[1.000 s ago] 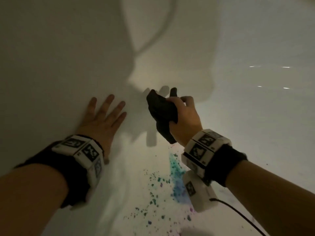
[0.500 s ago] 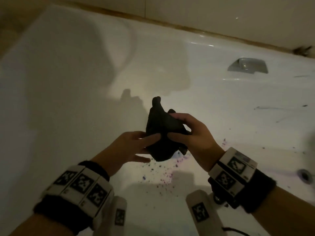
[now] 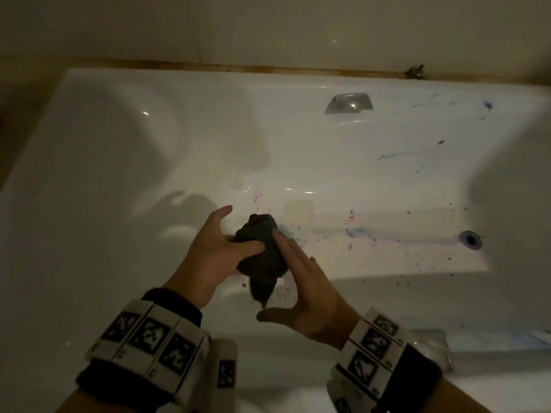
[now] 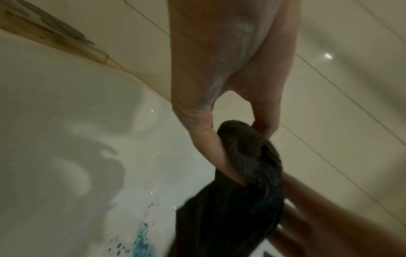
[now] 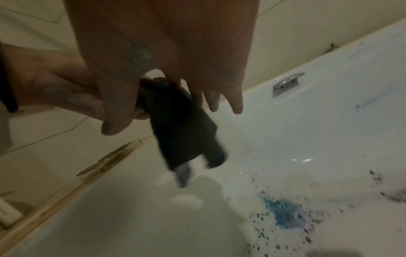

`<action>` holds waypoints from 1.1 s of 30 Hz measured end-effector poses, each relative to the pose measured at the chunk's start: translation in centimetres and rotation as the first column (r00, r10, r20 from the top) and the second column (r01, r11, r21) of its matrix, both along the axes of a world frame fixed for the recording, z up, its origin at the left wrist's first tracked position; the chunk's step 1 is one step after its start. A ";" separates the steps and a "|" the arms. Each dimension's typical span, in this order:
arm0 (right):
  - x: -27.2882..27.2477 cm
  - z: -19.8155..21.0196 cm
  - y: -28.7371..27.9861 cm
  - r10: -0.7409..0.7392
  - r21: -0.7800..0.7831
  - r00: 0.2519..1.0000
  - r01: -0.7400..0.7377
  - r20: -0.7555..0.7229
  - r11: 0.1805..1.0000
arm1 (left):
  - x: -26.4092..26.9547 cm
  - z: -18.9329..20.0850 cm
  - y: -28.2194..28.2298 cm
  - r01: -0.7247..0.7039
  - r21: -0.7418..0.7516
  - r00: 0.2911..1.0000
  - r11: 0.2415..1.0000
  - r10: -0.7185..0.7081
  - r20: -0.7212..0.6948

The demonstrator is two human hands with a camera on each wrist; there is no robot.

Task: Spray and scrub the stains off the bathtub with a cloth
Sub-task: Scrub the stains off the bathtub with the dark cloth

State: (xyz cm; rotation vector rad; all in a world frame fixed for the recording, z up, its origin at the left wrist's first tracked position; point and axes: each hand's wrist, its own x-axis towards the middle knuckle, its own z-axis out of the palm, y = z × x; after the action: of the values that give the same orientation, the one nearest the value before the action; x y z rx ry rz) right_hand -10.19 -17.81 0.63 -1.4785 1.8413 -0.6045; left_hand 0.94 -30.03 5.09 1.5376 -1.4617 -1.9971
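Dark, soft cloth (image 3: 262,251) sits bunched between both hands above the middle of the white bathtub (image 3: 119,174). Half a second ago the right hand (image 3: 310,290) pinched it from the side; now its fingers lie straight and flat against the cloth's 3 o'clock side, thumb spread toward 9 o'clock beneath the hanging tail. The left hand (image 3: 208,257) has taken the grip: thumb across the front, fingers curled behind the wad, index finger lifted free toward 12 o'clock. The view has swung up, so the whole far rim shows. Glossy enamel carries blue and purple speckled stains (image 3: 354,231) at 3 o'clock of the cloth, with thin blue streaks higher toward 2 o'clock. A chrome handle (image 3: 348,102) sits at 12 o'clock, a round metal drain (image 3: 471,239) at 3 o'clock. Black-and-white square marker bands (image 3: 146,338) wrap both wrists; no readable lettering.
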 end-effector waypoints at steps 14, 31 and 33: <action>-1.7 -0.4 7.2 -0.201 -0.044 0.896 0.237 0.397 0.970 | -1.4 -0.1 9.6 -0.089 0.109 0.996 0.990 0.090 -0.004; -19.2 5.0 20.2 -0.704 0.093 0.552 0.754 0.448 0.651 | -3.8 -9.8 23.6 0.585 0.023 0.671 0.811 -0.500 0.547; -19.2 3.6 21.8 -0.719 0.096 0.593 0.744 0.361 0.661 | -4.7 -9.6 23.5 0.574 -0.006 0.680 0.819 -0.472 0.561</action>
State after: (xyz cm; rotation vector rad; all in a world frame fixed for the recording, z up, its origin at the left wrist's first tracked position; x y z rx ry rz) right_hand -29.37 4.01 4.24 -0.4835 2.0794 -1.2547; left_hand -3.80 -6.54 -4.49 1.8378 -2.4942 -1.6487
